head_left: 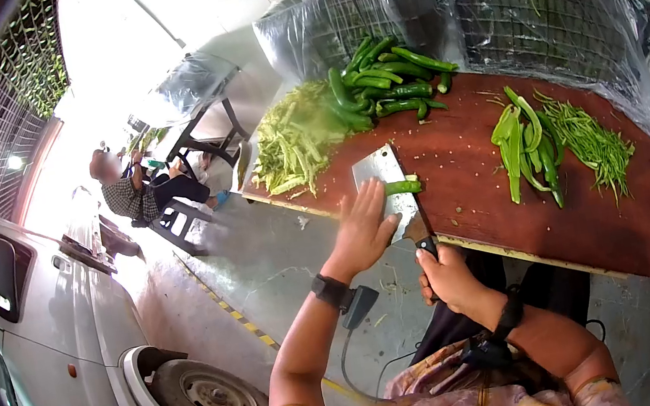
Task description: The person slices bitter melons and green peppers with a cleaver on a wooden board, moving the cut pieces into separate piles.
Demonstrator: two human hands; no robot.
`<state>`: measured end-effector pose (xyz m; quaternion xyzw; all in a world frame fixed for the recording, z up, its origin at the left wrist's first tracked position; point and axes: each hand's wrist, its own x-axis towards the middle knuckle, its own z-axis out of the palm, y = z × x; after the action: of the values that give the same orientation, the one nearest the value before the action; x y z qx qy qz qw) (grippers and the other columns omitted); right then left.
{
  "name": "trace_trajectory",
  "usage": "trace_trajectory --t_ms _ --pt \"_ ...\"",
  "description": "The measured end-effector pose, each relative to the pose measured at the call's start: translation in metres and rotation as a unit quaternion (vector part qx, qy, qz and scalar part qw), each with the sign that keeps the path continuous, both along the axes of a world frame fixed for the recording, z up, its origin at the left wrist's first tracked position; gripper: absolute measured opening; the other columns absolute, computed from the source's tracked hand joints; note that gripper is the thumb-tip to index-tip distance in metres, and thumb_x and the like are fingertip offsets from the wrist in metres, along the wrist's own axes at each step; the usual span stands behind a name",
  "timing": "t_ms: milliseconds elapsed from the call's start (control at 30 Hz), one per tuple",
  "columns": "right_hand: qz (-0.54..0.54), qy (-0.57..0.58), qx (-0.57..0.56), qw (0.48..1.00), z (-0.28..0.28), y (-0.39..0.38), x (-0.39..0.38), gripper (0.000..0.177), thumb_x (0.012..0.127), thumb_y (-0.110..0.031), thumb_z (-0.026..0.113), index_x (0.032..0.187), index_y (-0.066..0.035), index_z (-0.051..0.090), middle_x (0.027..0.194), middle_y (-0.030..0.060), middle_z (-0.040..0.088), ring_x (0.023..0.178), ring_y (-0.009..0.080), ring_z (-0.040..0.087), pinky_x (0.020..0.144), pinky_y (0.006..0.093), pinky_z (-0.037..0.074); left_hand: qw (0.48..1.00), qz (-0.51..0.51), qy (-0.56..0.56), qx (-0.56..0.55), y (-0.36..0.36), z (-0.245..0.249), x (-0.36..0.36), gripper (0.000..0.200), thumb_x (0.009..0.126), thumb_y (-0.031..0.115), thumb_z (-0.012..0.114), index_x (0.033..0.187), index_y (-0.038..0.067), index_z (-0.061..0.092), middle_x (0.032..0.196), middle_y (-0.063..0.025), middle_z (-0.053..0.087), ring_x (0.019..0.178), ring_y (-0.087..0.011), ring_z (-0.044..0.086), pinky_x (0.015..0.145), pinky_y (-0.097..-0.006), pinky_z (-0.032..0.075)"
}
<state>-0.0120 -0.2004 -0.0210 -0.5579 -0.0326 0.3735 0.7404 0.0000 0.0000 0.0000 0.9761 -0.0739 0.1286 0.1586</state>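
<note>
My right hand (pixel 446 279) is wrapped round the black handle of a cleaver (pixel 377 167), whose wide blade lies at the front edge of the red-brown table (pixel 473 171). On the blade rests a short piece of green pepper (pixel 402 187). My left hand (pixel 361 229) lies flat over the blade and the pepper's left end, fingers stretched out. Behind the blade is a pile of whole green peppers (pixel 390 78). Pale green shreds (pixel 294 140) are heaped to its left. Split peppers (pixel 528 145) and a heap of thin green strips (pixel 591 139) lie on the right.
Plastic-covered crates (pixel 543 20) stand along the table's back. At the far left, a seated person (pixel 138 190) is near a small dark table (pixel 203 129). A white vehicle (pixel 64 329) is parked at the left. Cables hang by both my wrists.
</note>
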Motion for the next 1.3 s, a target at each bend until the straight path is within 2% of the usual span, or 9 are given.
trace_trajectory --t_ms 333,500,600,733,900,1033,1100,1133,1300 --pt "-0.022 -0.015 0.006 1.000 0.004 0.011 0.005 0.018 0.101 -0.023 0.051 0.094 -0.007 0.047 0.063 0.0034 0.047 0.045 0.0141 0.046 0.041 0.0343 0.042 0.992 0.002 -0.121 0.028 -0.024 0.023 0.008 0.031 0.089 0.017 0.063 0.118 0.008 0.063 0.122 -0.0133 0.063 0.122 -0.0335 0.053 0.108 -0.0549 0.031" --pt "-0.007 -0.019 0.016 1.000 0.008 0.004 0.007 0.018 0.101 -0.023 0.052 0.097 -0.006 0.049 0.063 0.0039 0.048 0.046 0.0147 0.046 0.043 0.0340 0.041 0.987 0.031 -0.156 -0.028 -0.020 0.014 0.019 0.018 0.084 0.008 0.064 0.102 0.008 0.066 0.096 -0.0110 0.066 0.093 -0.0338 0.063 0.081 -0.0426 0.050" --pt "-0.038 0.016 0.036 0.999 0.019 -0.013 0.010 0.018 0.101 -0.024 0.052 0.098 -0.006 0.049 0.065 0.0042 0.049 0.048 0.0145 0.047 0.045 0.0333 0.042 0.954 0.076 -0.268 -0.109 -0.002 0.016 0.032 0.014 0.085 0.007 0.063 0.098 0.005 0.065 0.090 -0.0139 0.067 0.083 -0.0343 0.065 0.072 -0.0404 0.052" --pt "-0.074 -0.033 0.048 0.996 0.033 -0.048 0.022 0.018 0.100 -0.023 0.054 0.106 -0.005 0.052 0.068 0.0034 0.051 0.051 0.0127 0.048 0.047 0.0298 0.042 0.916 0.207 -0.162 -0.303 0.016 0.036 0.043 0.020 0.089 0.016 0.058 0.102 0.002 0.063 0.095 -0.0181 0.067 0.091 -0.0397 0.064 0.080 -0.0479 0.050" --pt "-0.122 -0.201 0.011 0.972 0.056 -0.096 0.030 0.019 0.093 -0.006 0.055 0.111 0.000 0.052 0.070 0.0010 0.053 0.052 0.0090 0.049 0.048 0.0260 0.044 0.955 0.125 -0.268 -0.018 0.035 0.008 0.043 0.019 0.086 0.013 0.063 0.103 0.006 0.066 0.099 -0.0120 0.067 0.095 -0.0337 0.062 0.085 -0.0449 0.049" --pt "-0.132 -0.233 -0.042 0.963 0.063 -0.122 0.025 0.044 0.089 -0.001 0.055 0.132 0.004 0.049 0.077 0.0051 0.057 0.056 0.0083 0.050 0.055 0.0252 0.046 0.982 0.129 -0.138 0.010 0.012 0.009 0.010 0.020 0.083 0.013 0.065 0.102 0.009 0.068 0.098 -0.0115 0.064 0.095 -0.0328 0.059 0.083 -0.0434 0.046" --pt "-0.159 -0.498 -0.195 0.830 0.048 -0.130 0.028 0.047 0.086 -0.001 0.058 0.131 0.008 0.049 0.090 0.0110 0.066 0.074 0.0223 0.065 0.075 0.0349 0.055 0.972 0.104 -0.211 0.000 0.004 0.000 0.004 0.020 0.083 0.014 0.067 0.102 0.010 0.068 0.091 -0.0103 0.062 0.090 -0.0313 0.058 0.079 -0.0421 0.045" --pt "-0.163 -0.483 -0.186 0.840 0.053 -0.131 0.021 0.046 0.084 -0.001 0.061 0.129 0.006 0.055 0.097 0.0163 0.070 0.087 0.0310 0.068 0.085 0.0367 0.053 0.969 0.108 -0.220 -0.006 -0.003 -0.001 0.001 0.020 0.083 0.015 0.067 0.102 0.010 0.068 0.089 -0.0095 0.061 0.088 -0.0310 0.057 0.079 -0.0423 0.045" --pt "-0.134 -0.548 -0.232 0.793 0.073 -0.130 0.000 0.037 0.080 0.000 0.066 0.117 -0.002 0.067 0.090 0.0206 0.069 0.084 0.0367 0.068 0.075 0.0384 0.053 0.975 0.074 -0.210 -0.024 -0.048 0.000 -0.007 0.017 0.085 0.016 0.066 0.101 0.010 0.069 0.082 -0.0086 0.057 0.083 -0.0297 0.055 0.076 -0.0424 0.044"
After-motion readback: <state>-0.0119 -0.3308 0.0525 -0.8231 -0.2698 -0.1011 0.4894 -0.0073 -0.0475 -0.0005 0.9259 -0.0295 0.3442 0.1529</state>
